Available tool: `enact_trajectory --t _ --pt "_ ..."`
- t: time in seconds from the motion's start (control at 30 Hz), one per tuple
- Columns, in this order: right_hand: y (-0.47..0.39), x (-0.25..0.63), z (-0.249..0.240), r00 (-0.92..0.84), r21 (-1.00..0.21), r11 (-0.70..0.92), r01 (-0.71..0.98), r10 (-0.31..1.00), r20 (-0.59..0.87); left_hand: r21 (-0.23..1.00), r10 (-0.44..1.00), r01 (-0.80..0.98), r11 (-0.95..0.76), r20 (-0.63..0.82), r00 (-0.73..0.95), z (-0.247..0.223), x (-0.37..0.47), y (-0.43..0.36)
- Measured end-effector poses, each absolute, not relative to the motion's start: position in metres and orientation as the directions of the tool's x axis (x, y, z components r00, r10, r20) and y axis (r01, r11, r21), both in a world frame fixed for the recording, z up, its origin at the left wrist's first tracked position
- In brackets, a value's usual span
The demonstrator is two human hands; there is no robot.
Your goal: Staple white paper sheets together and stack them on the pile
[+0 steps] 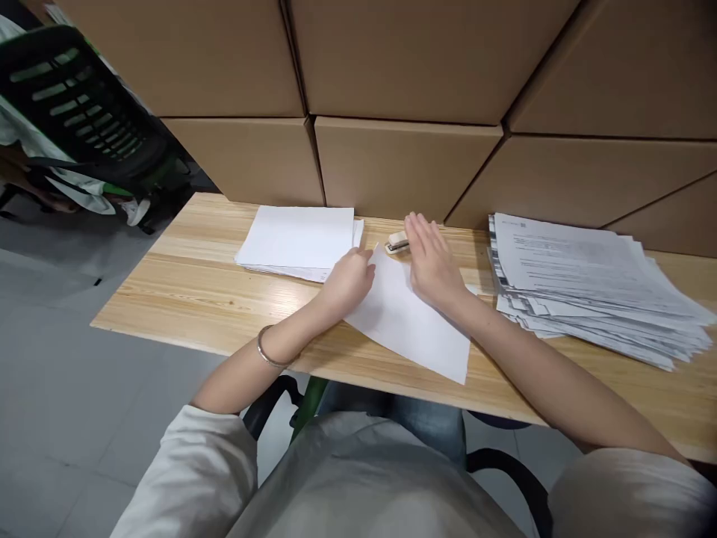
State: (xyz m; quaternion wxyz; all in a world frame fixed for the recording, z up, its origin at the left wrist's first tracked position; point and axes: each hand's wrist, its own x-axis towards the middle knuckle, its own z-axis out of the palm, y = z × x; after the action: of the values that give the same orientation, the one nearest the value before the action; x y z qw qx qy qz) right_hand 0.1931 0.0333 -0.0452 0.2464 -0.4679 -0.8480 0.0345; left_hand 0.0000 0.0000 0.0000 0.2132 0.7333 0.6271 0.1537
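Note:
A white sheet of paper [411, 321] lies slantwise on the wooden table in front of me, its upper corner near a small pale stapler [397, 241]. My left hand [350, 280], a bangle on its wrist, is closed on the left edge of the sheet, near that corner. Fingers stretched out, my right hand [431, 261] rests over the right end of the stapler and the sheet's right side. It hides part of both; whether it presses the stapler I cannot tell. Close behind my left hand sits a neat stack of white paper [302, 235], blank side up.
A thick, uneven stack of printed sheets [571, 269] stands on the right of the table [184, 276]. Cardboard boxes [403, 164] form a wall along the back edge. At far left are a black chair [78, 97] and part of another person [61, 179].

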Motion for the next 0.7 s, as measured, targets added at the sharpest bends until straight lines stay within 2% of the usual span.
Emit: enact_trajectory --t 0.13,0.3,0.43,0.6,0.7 --pt "0.014 0.191 -0.037 -0.441 -0.218 0.585 0.781 0.764 0.471 0.66 0.997 0.748 -0.076 0.071 0.039 0.019 -0.026 0.004" --pt "-0.013 0.172 -0.035 -0.615 -0.156 0.724 0.672 0.663 0.427 0.841 0.99 0.537 -0.055 0.117 -0.081 0.042 -0.049 0.01" --pt "-0.035 0.157 -0.031 -0.682 -0.168 0.789 0.59 0.599 0.419 0.894 0.984 0.441 -0.077 0.139 -0.111 0.057 -0.061 0.004" --pt "-0.062 0.149 -0.005 -0.601 -0.291 0.719 0.631 0.69 0.403 0.943 0.986 0.316 -0.106 0.14 -0.086 0.058 -0.062 0.001" --pt "-0.067 0.162 0.014 -0.579 -0.286 0.716 0.636 0.689 0.436 0.951 0.984 0.273 -0.144 0.168 -0.066 0.051 -0.05 0.001"
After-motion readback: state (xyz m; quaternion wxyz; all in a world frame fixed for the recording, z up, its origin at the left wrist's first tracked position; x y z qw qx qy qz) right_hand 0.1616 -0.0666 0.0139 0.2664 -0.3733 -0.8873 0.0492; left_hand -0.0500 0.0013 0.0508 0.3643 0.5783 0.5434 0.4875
